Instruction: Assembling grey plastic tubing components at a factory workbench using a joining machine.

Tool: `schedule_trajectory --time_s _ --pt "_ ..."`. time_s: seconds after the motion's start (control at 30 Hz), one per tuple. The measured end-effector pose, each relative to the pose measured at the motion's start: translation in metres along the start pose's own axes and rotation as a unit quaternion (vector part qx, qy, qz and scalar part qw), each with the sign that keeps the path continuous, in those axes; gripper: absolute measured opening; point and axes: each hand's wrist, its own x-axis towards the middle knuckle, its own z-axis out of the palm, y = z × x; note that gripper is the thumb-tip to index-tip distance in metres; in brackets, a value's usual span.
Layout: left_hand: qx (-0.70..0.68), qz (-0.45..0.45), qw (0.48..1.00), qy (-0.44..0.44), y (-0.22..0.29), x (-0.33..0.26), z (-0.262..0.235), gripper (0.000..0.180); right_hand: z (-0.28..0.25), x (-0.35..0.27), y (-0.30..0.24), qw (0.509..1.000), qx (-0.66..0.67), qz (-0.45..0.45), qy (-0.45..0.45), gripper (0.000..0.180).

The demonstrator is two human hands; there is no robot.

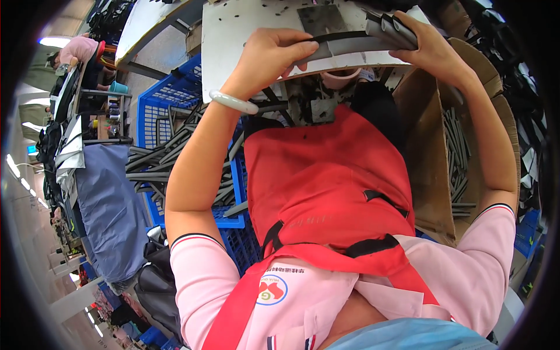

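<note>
My left hand [274, 53] pinches the left end of a long grey tube-like strip [350, 45] with a dark upper edge, thumb and fingers closed on it. The strip runs across the front edge of the white table [233, 23] to my right hand [433, 51]. That hand is wrapped round a small bundle of similar grey strips [392, 30], whose rolled or folded ends stick up between thumb and fingers. Whether the long strip belongs to this bundle I cannot tell. Behind it, a dark metal plate [321, 19] lies on the table among small black scraps.
On my left a blue plastic crate [158, 96] holds many grey strips [169, 153]. To my right stands an open cardboard box [423, 151] with more grey strips [457, 154]. A red apron [326, 181] covers my lap. Far left, another person [79, 51] bends over.
</note>
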Motion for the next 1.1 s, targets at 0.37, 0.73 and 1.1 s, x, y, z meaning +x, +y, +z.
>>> schedule_trajectory --time_s 0.37,0.73,1.1 --pt "-0.03 -0.006 0.999 0.019 0.004 0.052 0.002 0.029 -0.02 0.028 0.017 0.998 -0.05 0.026 -0.024 0.08" --pt "-0.066 -0.006 0.997 0.03 0.007 0.065 0.005 0.029 -0.023 0.036 0.026 0.998 -0.022 0.049 -0.013 0.083" --pt "-0.146 -0.012 0.989 0.03 -0.019 0.092 -0.007 0.021 -0.018 0.056 0.033 1.0 0.002 0.025 0.013 0.074"
